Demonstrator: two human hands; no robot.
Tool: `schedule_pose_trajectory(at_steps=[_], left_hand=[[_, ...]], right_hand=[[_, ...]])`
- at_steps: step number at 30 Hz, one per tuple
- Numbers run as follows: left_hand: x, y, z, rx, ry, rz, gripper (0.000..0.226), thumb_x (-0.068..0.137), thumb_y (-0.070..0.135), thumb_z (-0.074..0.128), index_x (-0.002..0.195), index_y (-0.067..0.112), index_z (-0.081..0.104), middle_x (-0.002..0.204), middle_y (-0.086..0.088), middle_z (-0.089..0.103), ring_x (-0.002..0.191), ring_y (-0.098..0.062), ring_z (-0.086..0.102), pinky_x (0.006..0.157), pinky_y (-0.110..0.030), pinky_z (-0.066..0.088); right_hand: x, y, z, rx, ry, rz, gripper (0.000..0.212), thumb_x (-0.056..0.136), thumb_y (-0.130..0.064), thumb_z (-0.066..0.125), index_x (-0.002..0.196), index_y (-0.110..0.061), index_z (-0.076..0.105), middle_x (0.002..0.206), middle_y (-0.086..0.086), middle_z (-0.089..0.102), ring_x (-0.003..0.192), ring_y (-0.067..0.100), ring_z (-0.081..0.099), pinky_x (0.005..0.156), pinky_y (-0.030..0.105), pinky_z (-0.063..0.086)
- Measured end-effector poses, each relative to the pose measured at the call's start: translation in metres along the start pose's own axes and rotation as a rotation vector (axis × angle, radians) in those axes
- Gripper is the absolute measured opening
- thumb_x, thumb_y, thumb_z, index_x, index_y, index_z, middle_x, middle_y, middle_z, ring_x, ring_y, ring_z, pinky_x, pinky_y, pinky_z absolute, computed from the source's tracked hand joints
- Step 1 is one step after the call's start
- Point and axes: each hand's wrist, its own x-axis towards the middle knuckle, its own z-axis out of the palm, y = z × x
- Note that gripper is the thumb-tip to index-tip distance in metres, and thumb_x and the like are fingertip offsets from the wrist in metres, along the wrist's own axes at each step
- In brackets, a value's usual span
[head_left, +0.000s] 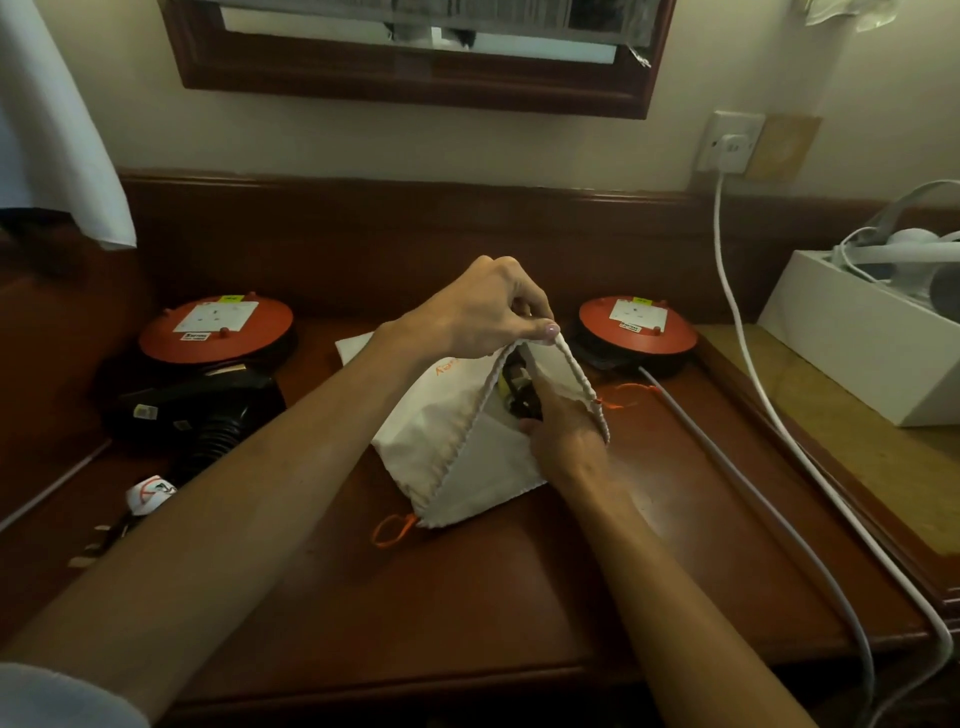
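Two hands work the white cloth drawstring pouch (441, 431) on the red-brown wooden desk (467, 597): left hand (488, 312) pinches its rim upward to keep the mouth open, right hand (566, 436) reaches inside, grip not discernible

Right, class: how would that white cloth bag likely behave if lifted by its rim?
Probably floppy: the bag sags in folds below where the left hand pinches its rim. It likely would not roll, since the cloth lies flat on the table. The dark things inside may shift and weigh down one side.
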Motion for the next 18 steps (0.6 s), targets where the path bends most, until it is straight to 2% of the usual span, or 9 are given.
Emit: schedule_pose_trajectory(at_steps=[3, 6, 8, 10, 11, 13, 14, 16, 18], left_hand=[[-0.003, -0.001, 0.002, 0.015, 0.011, -0.015, 0.018, 0.09, 0.028, 0.075, 0.098, 0.014, 0.082, 0.088, -0.003, 0.075, 0.082, -0.015, 0.068, 0.073, -0.035, 0.06], [-0.01, -0.004, 0.003, 0.017, -0.023, -0.037, 0.022, 0.09, 0.033, 0.075, 0.1, 0.015, 0.082, 0.092, 0.0, 0.076, 0.084, -0.013, 0.069, 0.076, -0.034, 0.06], [-0.017, -0.01, 0.004, -0.015, -0.054, -0.072, 0.028, 0.088, 0.039, 0.074, 0.102, 0.017, 0.081, 0.089, 0.003, 0.075, 0.078, -0.007, 0.069, 0.069, -0.024, 0.058], [-0.029, -0.025, 0.008, -0.041, -0.034, -0.136, 0.033, 0.089, 0.047, 0.069, 0.104, 0.02, 0.079, 0.08, 0.008, 0.072, 0.068, -0.001, 0.065, 0.059, -0.014, 0.048], [-0.038, -0.038, 0.012, -0.041, -0.004, -0.185, 0.035, 0.092, 0.05, 0.065, 0.107, 0.022, 0.078, 0.08, 0.01, 0.07, 0.07, -0.001, 0.064, 0.061, -0.013, 0.045], [-0.055, -0.07, 0.028, 0.033, 0.045, -0.318, 0.04, 0.096, 0.057, 0.056, 0.117, 0.027, 0.072, 0.097, 0.007, 0.069, 0.09, -0.007, 0.065, 0.073, -0.024, 0.049], [-0.064, -0.087, 0.038, 0.121, 0.038, -0.402, 0.045, 0.097, 0.06, 0.05, 0.125, 0.029, 0.067, 0.111, 0.002, 0.066, 0.105, -0.016, 0.063, 0.084, -0.033, 0.051], [-0.079, -0.114, 0.06, 0.275, -0.024, -0.564, 0.057, 0.1, 0.063, 0.038, 0.144, 0.03, 0.05, 0.143, -0.007, 0.05, 0.131, -0.031, 0.048, 0.107, -0.049, 0.042], [-0.092, -0.13, 0.078, 0.323, -0.081, -0.641, 0.065, 0.101, 0.064, 0.027, 0.156, 0.029, 0.03, 0.163, -0.009, 0.028, 0.148, -0.035, 0.026, 0.121, -0.054, 0.022]], right_hand=[[-0.003, -0.004, 0.008, -0.04, 0.05, 0.021, 0.055, 0.099, -0.02, 0.058, 0.151, -0.023, 0.039, 0.133, 0.01, 0.065, 0.124, 0.03, 0.059, 0.095, 0.04, 0.05], [-0.005, -0.009, 0.015, -0.117, 0.079, 0.012, 0.054, 0.099, -0.02, 0.055, 0.15, -0.015, 0.037, 0.135, 0.016, 0.061, 0.123, 0.034, 0.059, 0.096, 0.042, 0.05], [-0.012, -0.015, 0.009, -0.117, 0.048, -0.025, 0.052, 0.098, -0.021, 0.057, 0.147, -0.01, 0.041, 0.135, 0.017, 0.06, 0.119, 0.036, 0.06, 0.095, 0.044, 0.054], [-0.03, -0.019, -0.005, -0.122, 0.011, -0.123, 0.034, 0.098, -0.023, 0.058, 0.129, -0.009, 0.059, 0.121, 0.013, 0.067, 0.103, 0.033, 0.067, 0.081, 0.043, 0.057], [-0.043, -0.02, -0.014, -0.115, 0.041, -0.184, 0.023, 0.097, -0.025, 0.057, 0.111, -0.01, 0.068, 0.106, 0.009, 0.071, 0.089, 0.029, 0.069, 0.071, 0.04, 0.056], [-0.067, -0.025, -0.037, -0.033, 0.221, -0.293, 0.026, 0.094, -0.027, 0.058, 0.075, -0.013, 0.067, 0.073, 0.0, 0.068, 0.061, 0.021, 0.061, 0.054, 0.032, 0.047], [-0.072, -0.026, -0.047, 0.016, 0.328, -0.327, 0.029, 0.093, -0.026, 0.06, 0.066, -0.014, 0.063, 0.063, -0.003, 0.063, 0.052, 0.017, 0.055, 0.049, 0.029, 0.042], [-0.064, -0.03, -0.059, 0.108, 0.472, -0.356, 0.029, 0.092, -0.021, 0.062, 0.064, -0.013, 0.058, 0.059, -0.004, 0.056, 0.048, 0.014, 0.049, 0.045, 0.025, 0.037], [-0.039, -0.038, -0.061, 0.117, 0.521, -0.347, 0.02, 0.093, -0.016, 0.063, 0.073, -0.011, 0.06, 0.068, -0.006, 0.057, 0.055, 0.013, 0.051, 0.048, 0.021, 0.036]])
